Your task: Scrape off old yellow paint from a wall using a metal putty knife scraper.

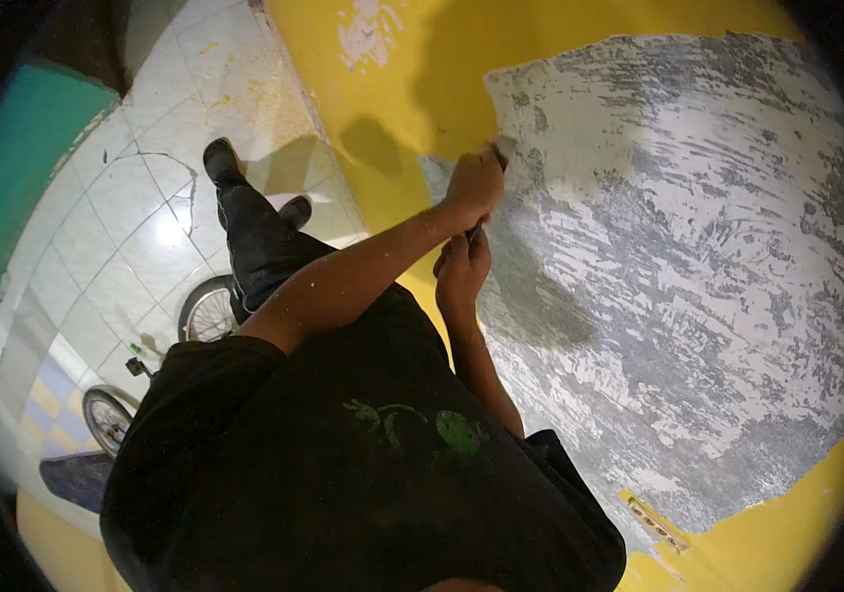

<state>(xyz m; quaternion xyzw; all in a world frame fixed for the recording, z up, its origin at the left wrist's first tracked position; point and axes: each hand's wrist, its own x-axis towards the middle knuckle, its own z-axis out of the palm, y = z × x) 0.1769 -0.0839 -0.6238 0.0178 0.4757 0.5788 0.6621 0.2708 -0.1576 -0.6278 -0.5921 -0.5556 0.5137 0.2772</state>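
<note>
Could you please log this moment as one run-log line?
left hand: grips scraper against wall | right hand: grips handle below | wall: yellow paint partly scraped off | floor: tiled

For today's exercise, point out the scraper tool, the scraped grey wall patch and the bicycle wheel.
scraper tool point(478, 231), head view, dark handle between the hands.
scraped grey wall patch point(698, 296), head view, bare middle.
bicycle wheel point(207, 312), head view, spokes.

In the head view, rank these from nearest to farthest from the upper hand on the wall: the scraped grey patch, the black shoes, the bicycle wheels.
1. Scraped grey patch: the left hand works at its left edge.
2. Black shoes: left of the hand, on the tiled floor.
3. Bicycle wheels: lower left, farthest.
</note>
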